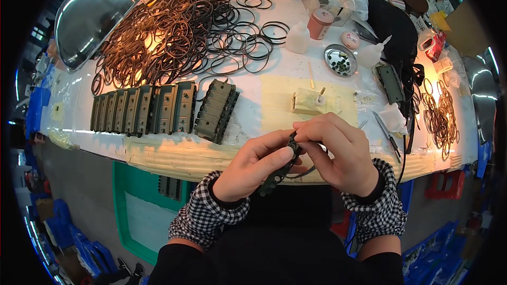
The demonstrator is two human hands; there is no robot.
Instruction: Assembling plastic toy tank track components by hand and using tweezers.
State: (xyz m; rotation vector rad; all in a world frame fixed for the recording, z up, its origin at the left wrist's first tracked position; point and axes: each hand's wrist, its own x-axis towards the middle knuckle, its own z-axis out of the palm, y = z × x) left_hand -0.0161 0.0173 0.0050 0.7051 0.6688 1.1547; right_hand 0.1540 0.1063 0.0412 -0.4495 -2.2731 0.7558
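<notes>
At the table's front edge my left hand [253, 166] is closed around a dark green toy tank chassis [271, 183] with small wheels along its side. The chassis is tilted, and the fingers cover much of it. My right hand [340, 153] pinches at its far end, where a black rubber track [304, 174] loops out below the fingers. What exactly the right fingertips grip is partly hidden. To the left stands a row of similar green chassis [142, 108] on edge. One more chassis [215, 111] leans apart at the row's right end.
Behind the row lies a big heap of rubber tracks [174, 37]; a smaller heap [441, 119] is at right. A yellowish block [306, 102], a metal dish [327, 55] of small dark parts, white squeeze bottles [298, 38] and a thin pointed tool [388, 134] surround the hands. Below sits a green bin [120, 206].
</notes>
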